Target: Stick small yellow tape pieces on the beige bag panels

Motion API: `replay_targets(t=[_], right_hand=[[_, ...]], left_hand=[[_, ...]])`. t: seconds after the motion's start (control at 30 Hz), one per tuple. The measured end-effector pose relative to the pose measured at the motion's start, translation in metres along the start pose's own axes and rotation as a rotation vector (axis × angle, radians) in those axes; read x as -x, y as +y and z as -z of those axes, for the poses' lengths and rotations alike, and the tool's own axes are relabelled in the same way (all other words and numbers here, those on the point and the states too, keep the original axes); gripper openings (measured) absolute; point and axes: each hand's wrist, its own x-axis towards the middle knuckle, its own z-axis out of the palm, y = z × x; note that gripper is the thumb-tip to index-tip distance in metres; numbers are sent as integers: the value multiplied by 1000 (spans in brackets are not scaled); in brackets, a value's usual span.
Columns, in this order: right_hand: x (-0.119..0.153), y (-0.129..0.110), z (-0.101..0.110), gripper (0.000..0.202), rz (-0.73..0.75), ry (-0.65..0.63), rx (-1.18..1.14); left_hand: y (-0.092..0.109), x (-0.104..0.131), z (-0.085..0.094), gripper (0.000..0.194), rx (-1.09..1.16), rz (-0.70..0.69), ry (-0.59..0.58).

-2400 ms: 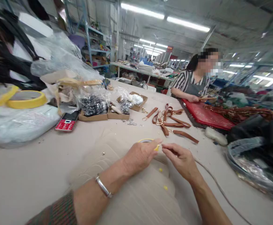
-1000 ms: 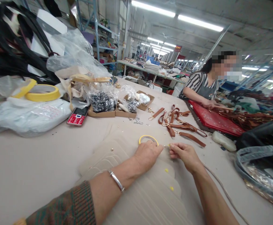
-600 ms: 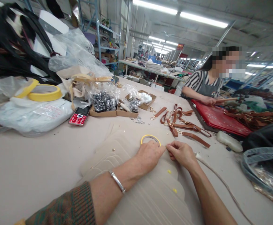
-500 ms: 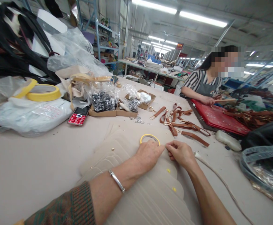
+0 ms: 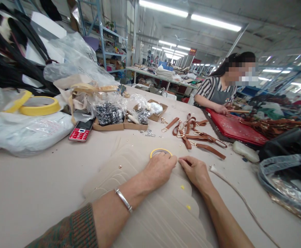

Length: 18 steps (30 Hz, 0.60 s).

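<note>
My left hand [image 5: 160, 169], with a silver bangle on its wrist, is closed round the near side of a yellow tape roll [image 5: 154, 151]. The roll stands over the far part of a fanned stack of beige pieces [image 5: 140, 210]. Just right of it, my right hand [image 5: 194, 169] pinches with thumb and forefinger; anything between those fingertips is too small to make out. Small metal studs and two yellow bits [image 5: 188, 207] show on the beige pieces.
Brown straps with metal rings [image 5: 189, 131] lie beyond my hands. A red phone [image 5: 81, 131], open boxes [image 5: 109, 126] and tape rolls [image 5: 40, 105] are at the left. A cord [image 5: 240, 196] lies right. A person works by a red panel [image 5: 233, 127].
The whole view has shifted, so things sit slightly further left. My right hand's fingers have drawn closer together near the left hand. The person at the right has lowered their head a little.
</note>
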Motion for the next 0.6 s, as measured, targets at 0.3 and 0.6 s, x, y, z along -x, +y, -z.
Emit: replay_targets(t=[0.3,0.6], right_hand=[[10,13,34,22,-44,-350,-209],[15,-20,23,18,381,-16,-175]], left_hand=[[-2,0,4,20,302,-12,78],[3,3,4,37,291,8,73]])
